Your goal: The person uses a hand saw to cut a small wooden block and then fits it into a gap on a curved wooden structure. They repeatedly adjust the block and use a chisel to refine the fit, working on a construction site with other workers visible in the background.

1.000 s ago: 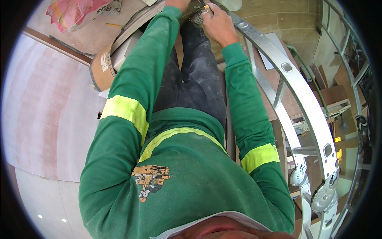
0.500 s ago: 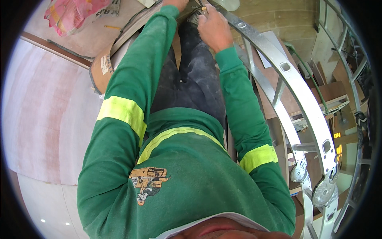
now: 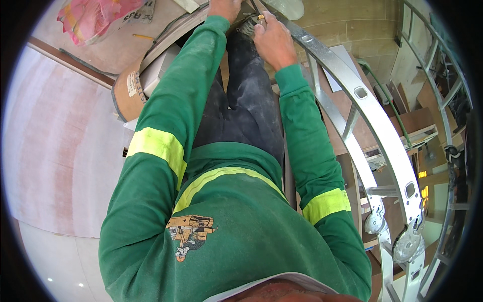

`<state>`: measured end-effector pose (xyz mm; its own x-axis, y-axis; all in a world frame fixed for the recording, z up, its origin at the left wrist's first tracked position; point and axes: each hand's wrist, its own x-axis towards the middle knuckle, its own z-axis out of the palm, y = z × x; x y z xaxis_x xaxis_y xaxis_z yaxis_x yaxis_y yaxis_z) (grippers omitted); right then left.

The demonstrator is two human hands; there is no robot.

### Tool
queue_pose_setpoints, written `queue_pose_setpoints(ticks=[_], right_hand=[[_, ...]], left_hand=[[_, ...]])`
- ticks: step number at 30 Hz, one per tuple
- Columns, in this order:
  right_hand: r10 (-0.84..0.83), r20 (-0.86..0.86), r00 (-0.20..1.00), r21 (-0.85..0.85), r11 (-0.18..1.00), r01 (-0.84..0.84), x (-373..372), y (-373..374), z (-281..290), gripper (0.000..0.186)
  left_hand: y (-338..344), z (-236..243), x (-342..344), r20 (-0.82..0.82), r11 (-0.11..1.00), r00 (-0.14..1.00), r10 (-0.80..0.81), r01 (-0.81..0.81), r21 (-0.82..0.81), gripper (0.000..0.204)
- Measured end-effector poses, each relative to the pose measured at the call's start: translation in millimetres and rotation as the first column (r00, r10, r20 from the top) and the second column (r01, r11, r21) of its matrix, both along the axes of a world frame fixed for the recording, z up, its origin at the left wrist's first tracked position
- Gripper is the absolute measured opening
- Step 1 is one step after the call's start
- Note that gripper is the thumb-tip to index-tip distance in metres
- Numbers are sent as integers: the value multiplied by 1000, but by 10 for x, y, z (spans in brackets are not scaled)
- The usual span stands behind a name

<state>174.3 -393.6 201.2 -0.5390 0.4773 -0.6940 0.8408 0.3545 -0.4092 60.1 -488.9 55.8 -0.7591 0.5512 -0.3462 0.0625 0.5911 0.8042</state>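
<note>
My left hand (image 3: 224, 7) reaches to the top rim of the view at the end of a green sleeve with a yellow band. The rim cuts off its fingers, so its grip is hidden. My right hand (image 3: 271, 40) is just right of it, fingers curled on a small yellow-tipped tool (image 3: 260, 17). The tool sits against a greyish bristly or wiry bundle (image 3: 246, 26). Both hands work close together above my dark, dusty trousers (image 3: 246, 100). They are next to the curved top rail of a metal ladder (image 3: 352, 95).
The ladder's rails and hinges (image 3: 407, 241) run down the right side. A cardboard tube (image 3: 126, 95) lies on its side to my left, beside a pale pinkish board (image 3: 55, 146). A pink bag (image 3: 95, 17) lies at the upper left. Wooden boards and steps (image 3: 412, 121) are at the right.
Almost nothing. My right hand has shifted slightly at the same spot by the ladder's top rail, and my left hand stays at the top rim.
</note>
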Motion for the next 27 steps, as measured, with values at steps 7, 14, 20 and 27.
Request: queue_pose_setpoints(ticks=[7, 14, 20, 27], right_hand=[[55, -53, 997, 121, 991, -49, 74, -95, -33, 44], [41, -39, 998, 95, 995, -37, 24, -121, 38, 44], [47, -44, 998, 111, 993, -42, 11, -121, 74, 42], [67, -4, 998, 103, 992, -66, 8, -137, 49, 44]], left_hand=[[-3, -22, 66, -84, 999, 996, -33, 31, -21, 27], [37, -91, 150, -80, 999, 997, -18, 15, -36, 25], [14, -196, 217, -181, 998, 983, -39, 29, -59, 23], [25, -203, 190, -116, 999, 992, -39, 35, -34, 24]])
